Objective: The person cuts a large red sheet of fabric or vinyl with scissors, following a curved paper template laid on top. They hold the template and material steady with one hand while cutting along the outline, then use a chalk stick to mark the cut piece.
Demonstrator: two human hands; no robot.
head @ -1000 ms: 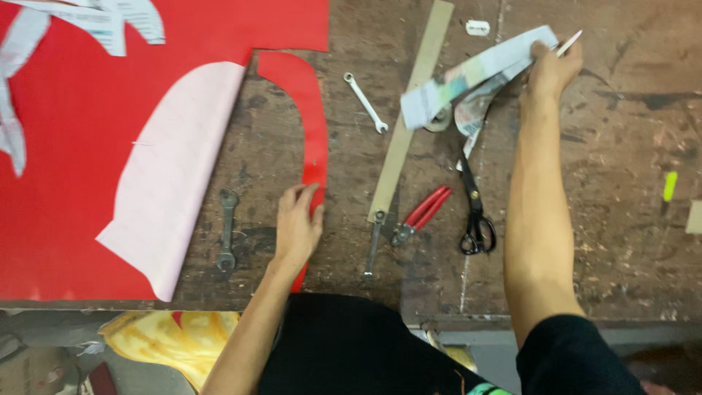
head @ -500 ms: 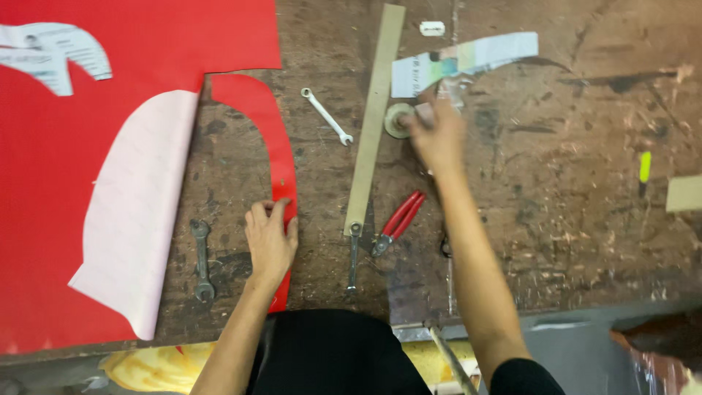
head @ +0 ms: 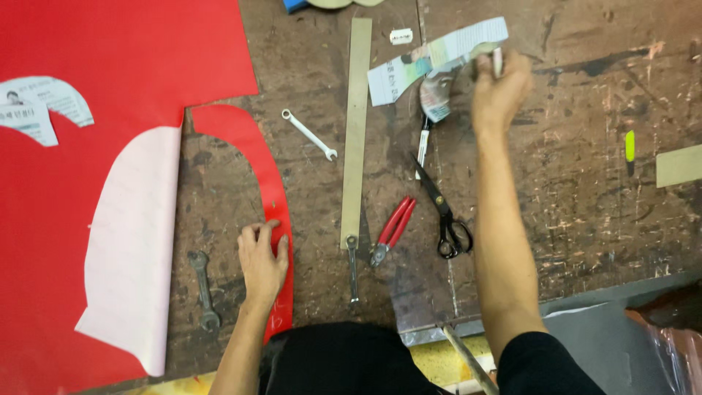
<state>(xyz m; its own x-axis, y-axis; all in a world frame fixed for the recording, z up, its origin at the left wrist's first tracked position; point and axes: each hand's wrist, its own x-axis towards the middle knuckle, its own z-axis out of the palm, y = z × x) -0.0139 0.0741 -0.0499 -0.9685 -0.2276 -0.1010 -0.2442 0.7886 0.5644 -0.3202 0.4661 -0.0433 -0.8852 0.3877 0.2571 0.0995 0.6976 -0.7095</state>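
— How do the hands sit?
— The left hand [head: 262, 257] lies flat, fingers spread on the red strip [head: 272, 197] near the bench [head: 570, 219] edge. The right hand [head: 499, 91] reaches far, fingers closed on a small white thing [head: 497, 61].
— Room?
— Scissors [head: 444, 212] and pliers [head: 392, 230] lie between the arms; the white thing is mostly hidden.

Left hand [head: 262, 262] presses a red paper strip [head: 265, 186] left of the long ruler [head: 356, 132]; right hand [head: 499, 91] grips a tape roll [head: 488, 57] to its right.
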